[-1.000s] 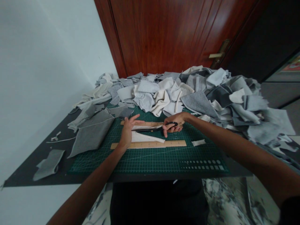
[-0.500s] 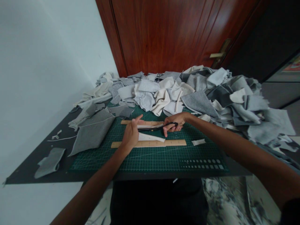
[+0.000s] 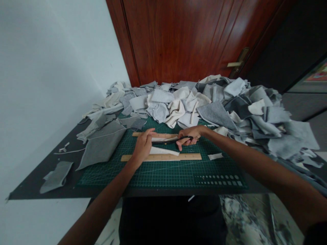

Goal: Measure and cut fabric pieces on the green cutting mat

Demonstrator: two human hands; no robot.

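My right hand (image 3: 189, 133) grips black-handled scissors (image 3: 165, 143), fingers wrapped round the loops. The blades point left toward my left hand, between two parts of a white fabric piece (image 3: 165, 151). At the left end of that fabric, my left hand (image 3: 143, 145) holds it against the mat, its fingertips partly hidden. One wooden ruler (image 3: 189, 156) lies across the near side of the fabric. Another wooden ruler (image 3: 138, 134) lies on the far side, partly covered by the fabric and my hands.
A green cutting mat (image 3: 158, 175) covers the middle of the dark table. Grey and white fabric scraps (image 3: 163, 97) are heaped along the back and right. A large grey piece (image 3: 103, 144) lies at left, a small white scrap (image 3: 215, 156) at right. Behind stands a wooden door (image 3: 173, 41).
The scissors and both hands stay in nearly the same place. My left hand's raised finger is drawn in slightly. The whole view has shifted a little.
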